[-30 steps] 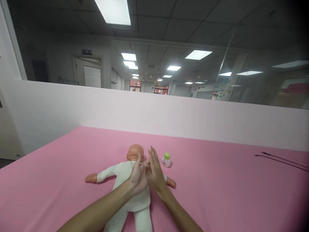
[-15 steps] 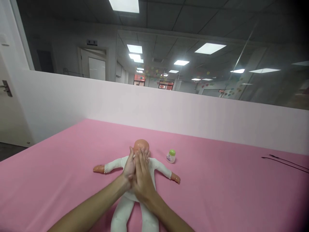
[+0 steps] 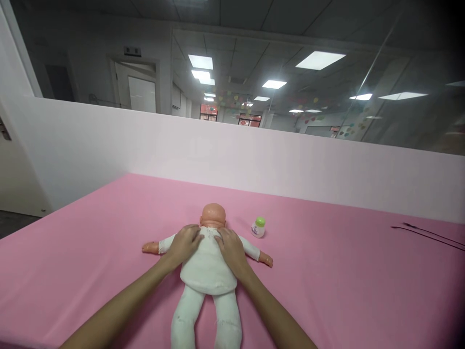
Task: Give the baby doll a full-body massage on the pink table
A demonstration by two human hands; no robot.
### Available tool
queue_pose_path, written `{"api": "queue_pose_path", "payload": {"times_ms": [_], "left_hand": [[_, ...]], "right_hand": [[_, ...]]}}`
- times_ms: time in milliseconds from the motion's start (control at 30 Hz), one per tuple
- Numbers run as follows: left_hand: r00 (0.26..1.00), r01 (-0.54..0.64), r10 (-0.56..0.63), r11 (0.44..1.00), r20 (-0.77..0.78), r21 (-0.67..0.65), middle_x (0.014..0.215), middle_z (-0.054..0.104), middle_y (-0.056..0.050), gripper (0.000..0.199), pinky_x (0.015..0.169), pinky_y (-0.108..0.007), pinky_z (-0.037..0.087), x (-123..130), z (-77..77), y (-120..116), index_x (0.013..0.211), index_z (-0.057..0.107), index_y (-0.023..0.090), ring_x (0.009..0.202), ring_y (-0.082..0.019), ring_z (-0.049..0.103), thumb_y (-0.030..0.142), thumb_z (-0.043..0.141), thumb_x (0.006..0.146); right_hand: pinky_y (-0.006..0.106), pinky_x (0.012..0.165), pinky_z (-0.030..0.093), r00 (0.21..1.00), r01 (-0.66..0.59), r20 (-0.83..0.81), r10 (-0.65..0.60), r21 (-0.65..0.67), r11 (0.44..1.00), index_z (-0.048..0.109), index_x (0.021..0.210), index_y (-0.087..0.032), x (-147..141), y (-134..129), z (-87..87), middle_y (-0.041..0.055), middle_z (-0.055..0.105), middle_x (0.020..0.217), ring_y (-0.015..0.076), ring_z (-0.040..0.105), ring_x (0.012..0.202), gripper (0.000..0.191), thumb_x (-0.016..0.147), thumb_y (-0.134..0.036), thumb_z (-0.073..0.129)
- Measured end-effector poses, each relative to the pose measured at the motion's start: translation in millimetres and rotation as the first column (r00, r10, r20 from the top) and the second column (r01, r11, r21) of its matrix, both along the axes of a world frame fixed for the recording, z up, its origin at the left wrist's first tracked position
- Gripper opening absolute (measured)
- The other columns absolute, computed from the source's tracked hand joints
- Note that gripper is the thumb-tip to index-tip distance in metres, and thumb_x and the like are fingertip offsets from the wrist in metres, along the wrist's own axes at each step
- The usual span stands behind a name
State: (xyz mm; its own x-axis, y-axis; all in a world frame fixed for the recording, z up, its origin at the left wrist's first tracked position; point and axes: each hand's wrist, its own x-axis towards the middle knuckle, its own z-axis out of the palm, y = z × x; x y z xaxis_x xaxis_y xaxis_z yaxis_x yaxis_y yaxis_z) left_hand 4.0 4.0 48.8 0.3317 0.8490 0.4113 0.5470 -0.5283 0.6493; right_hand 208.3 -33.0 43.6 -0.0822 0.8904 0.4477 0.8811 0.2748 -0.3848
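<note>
A baby doll (image 3: 209,266) with a white cloth body lies face down, its bare head at the far end and its arms spread sideways. My left hand (image 3: 186,242) rests over the doll's left-side shoulder in the view, fingers laid along the upper back. On the opposite shoulder lies my right hand (image 3: 231,246), its fingers pointing toward the neck. Neither hand grips anything; both touch the white cloth with thumbs turned inward. Just beyond the doll's right-side arm stands a small clear jar (image 3: 258,228) with a green lid.
The doll lies on a pink-covered table (image 3: 327,271). Two thin dark cords (image 3: 428,235) lie at its right edge. A white low wall (image 3: 254,160) with glass above closes off the far side. A door (image 3: 18,179) stands at the left.
My hands were pressed palm to palm above the doll's upper back. They have parted and come down onto its two shoulders. The view has tilted slightly downward.
</note>
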Motion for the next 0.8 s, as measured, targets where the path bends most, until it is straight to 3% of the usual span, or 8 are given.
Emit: {"api": "queue_pose_path", "payload": {"times_ms": [133,333,533,633,733,800], "left_hand": [[0.968,-0.058,0.066,0.998,-0.241,0.04,0.109,0.073,-0.01,0.018,0.09,-0.037,0.048,7.7,-19.7,7.7,0.103,0.072,0.017,0.104,-0.026,0.066,0.025,0.057,0.096],[0.829,-0.072,0.082,0.997,-0.554,0.04,0.097,0.074,-0.013,0.022,0.077,-0.036,0.044,25.2,-13.3,15.4,0.088,0.071,0.017,0.094,-0.027,0.069,0.017,0.05,0.096],[0.814,-0.042,0.052,0.999,-0.578,0.03,0.094,0.073,-0.012,0.022,0.075,-0.035,0.043,20.7,0.9,11.7,0.083,0.069,0.018,0.092,-0.027,0.069,0.017,0.05,0.094],[0.868,-0.031,0.058,0.997,-0.494,0.064,0.101,0.073,-0.011,0.02,0.076,-0.033,0.044,15.3,9.2,-2.0,0.09,0.07,0.018,0.095,-0.025,0.068,0.019,0.05,0.097],[0.905,0.031,0.018,0.994,-0.426,0.106,0.107,0.072,-0.011,0.022,0.081,-0.032,0.045,19.2,8.6,-13.5,0.093,0.07,0.018,0.096,-0.022,0.066,0.012,0.05,0.094],[0.882,0.044,0.002,0.995,-0.472,0.086,0.102,0.072,-0.01,0.025,0.08,-0.032,0.045,26.8,3.6,-14.9,0.09,0.07,0.018,0.092,-0.022,0.066,0.006,0.048,0.091]], "right_hand": [[0.042,0.092,0.046,0.962,0.151,0.234,-0.144,-0.01,0.988,0.07,0.104,-0.015,-6.1,5.6,-10.0,0.0133,0.073,0.108,0.0298,0.063,0.103,0.014,0.101,-0.023,0.058],[0.039,0.09,0.044,0.884,0.193,0.44,-0.155,-0.043,0.98,0.073,0.098,-0.014,-14.6,12.4,-16.0,0.0153,0.074,0.104,0.0287,0.063,0.102,0.026,0.099,-0.006,0.049],[0.038,0.088,0.045,0.912,0.183,0.391,-0.123,-0.121,0.976,0.073,0.096,-0.013,-7.4,5.8,-4.2,0.0137,0.075,0.102,0.0283,0.065,0.1,0.019,0.102,-0.018,0.055],[0.037,0.085,0.046,0.913,0.171,0.391,-0.115,-0.111,0.979,0.072,0.099,-0.015,-5.6,-7.7,2.8,0.0125,0.075,0.102,0.027,0.065,0.096,0.018,0.101,-0.013,0.054],[0.035,0.085,0.046,0.923,0.104,0.378,-0.066,-0.081,0.991,0.07,0.101,-0.016,-13.2,-19.6,2.4,0.011,0.073,0.107,0.0257,0.065,0.099,0.019,0.099,-0.008,0.053],[0.035,0.084,0.046,0.924,0.072,0.38,-0.024,-0.114,0.991,0.07,0.1,-0.016,-20.9,-21.9,-1.2,0.0107,0.073,0.106,0.0258,0.065,0.101,0.022,0.098,-0.007,0.051]]}}
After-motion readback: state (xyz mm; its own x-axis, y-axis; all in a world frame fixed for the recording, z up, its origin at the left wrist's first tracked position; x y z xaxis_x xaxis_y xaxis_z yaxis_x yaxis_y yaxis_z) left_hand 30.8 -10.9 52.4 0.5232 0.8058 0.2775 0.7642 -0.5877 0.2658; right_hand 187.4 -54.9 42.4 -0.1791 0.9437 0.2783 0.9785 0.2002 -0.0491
